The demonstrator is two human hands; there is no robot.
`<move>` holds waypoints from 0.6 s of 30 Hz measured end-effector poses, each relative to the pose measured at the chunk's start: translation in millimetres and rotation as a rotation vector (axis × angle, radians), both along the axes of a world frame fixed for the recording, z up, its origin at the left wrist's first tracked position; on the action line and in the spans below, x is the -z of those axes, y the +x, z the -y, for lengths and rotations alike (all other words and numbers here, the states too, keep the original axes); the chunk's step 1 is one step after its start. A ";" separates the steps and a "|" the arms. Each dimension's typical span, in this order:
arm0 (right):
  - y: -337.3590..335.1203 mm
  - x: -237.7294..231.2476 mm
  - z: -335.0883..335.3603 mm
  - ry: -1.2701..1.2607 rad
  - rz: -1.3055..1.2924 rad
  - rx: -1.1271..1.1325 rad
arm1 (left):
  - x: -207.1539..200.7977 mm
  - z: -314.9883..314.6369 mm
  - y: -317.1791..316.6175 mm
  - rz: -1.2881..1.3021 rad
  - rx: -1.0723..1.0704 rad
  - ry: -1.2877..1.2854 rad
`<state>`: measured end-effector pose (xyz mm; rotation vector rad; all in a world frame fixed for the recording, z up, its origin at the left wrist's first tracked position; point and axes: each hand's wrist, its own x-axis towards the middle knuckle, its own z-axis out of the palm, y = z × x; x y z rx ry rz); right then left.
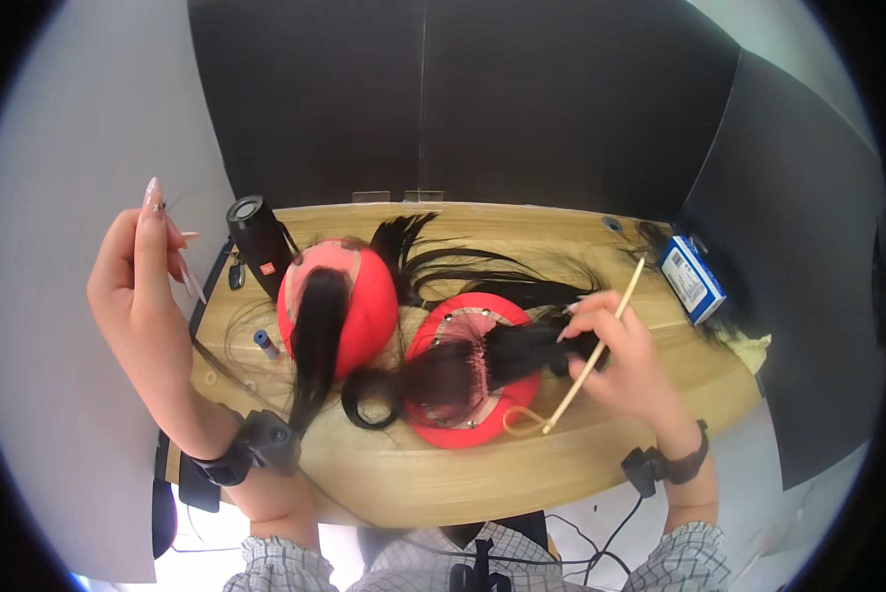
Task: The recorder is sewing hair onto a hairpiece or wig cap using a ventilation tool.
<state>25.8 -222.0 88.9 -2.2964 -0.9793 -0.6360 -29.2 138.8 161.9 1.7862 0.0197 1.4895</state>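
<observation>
My left hand is raised at the far left, fingers curled together; a fine dark wisp shows by the fingertips, too small to make out. My right hand grips a pale wooden stick with a tan loop at its lower end. Its fingertips are close to long dark hair. That hair lies across a red dome-shaped wig block, over a pinkish mesh patch with several pins around it. A second red wig block stands to its left, with a dark lock hanging down its front.
A black cylindrical speaker stands at the back left, near a small blue-capped tube. Loose dark hair spreads over the wooden table. At the right lie a blue-and-white box and a yellowish cloth. Dark panels enclose the back.
</observation>
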 end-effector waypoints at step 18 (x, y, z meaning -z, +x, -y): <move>53.7 -77.6 -3.2 0.147 -0.244 -0.310 | 5.2 -2.3 2.9 -0.018 0.164 -0.011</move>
